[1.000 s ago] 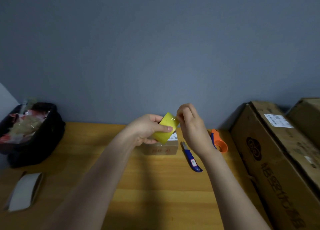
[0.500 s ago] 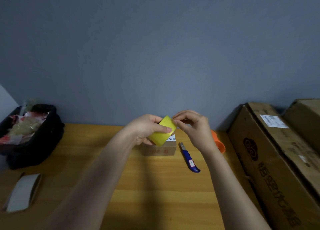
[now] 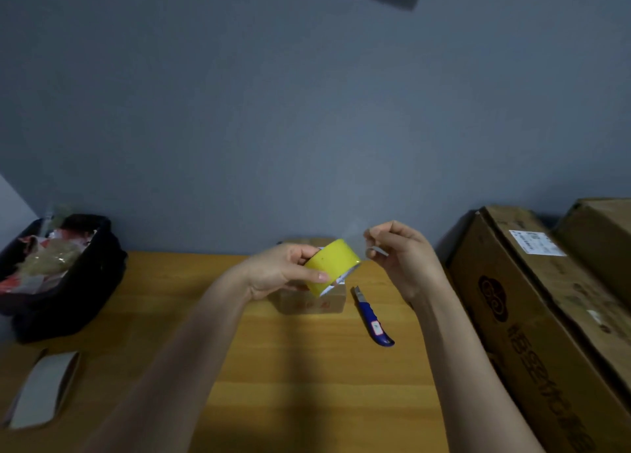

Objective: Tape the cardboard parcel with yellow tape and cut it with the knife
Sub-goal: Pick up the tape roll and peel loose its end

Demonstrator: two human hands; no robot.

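Note:
My left hand [image 3: 278, 271] grips a roll of yellow tape [image 3: 333, 264] in the air above the table. My right hand [image 3: 401, 252] pinches the tape's free end [image 3: 377, 250], a pale strip pulled a short way off the roll to the right. Below and behind the roll, a small cardboard parcel [image 3: 312, 302] rests on the wooden table [image 3: 307, 384], partly hidden by my left hand and the roll. A blue-handled knife [image 3: 372, 319] lies on the table just right of the parcel, blade pointing away from me.
A black bin [image 3: 65, 282] full of wrappers stands at the far left. A roll with grey tape [image 3: 41, 387] lies near the left front. Large cardboard boxes [image 3: 546, 316] line the right edge of the table. A grey wall rises behind.
My right hand has pulled away to the right from the roll, drawing the tape's end out. The orange object beside the knife is now hidden behind my right hand.

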